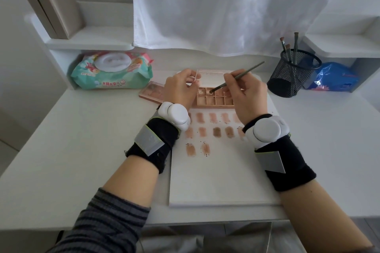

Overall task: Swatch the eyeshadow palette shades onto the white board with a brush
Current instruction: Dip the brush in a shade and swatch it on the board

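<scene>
An open pink eyeshadow palette point(213, 99) lies at the far end of the white board point(222, 181). Its clear lid stands raised, pinched at the left corner by my left hand point(181, 88). My right hand point(244, 92) grips a thin dark brush point(244, 74), whose tip rests in a pan in the palette's upper row. Several tan and brown swatches point(216, 131) sit in three rows on the board, just below the palette; my wrists hide some of them.
A second pink palette point(151, 92) lies left of my left hand. A pack of wet wipes point(111, 72) sits at the back left. A black mesh cup point(292, 74) with brushes and a blue bag point(337, 77) stand at the back right.
</scene>
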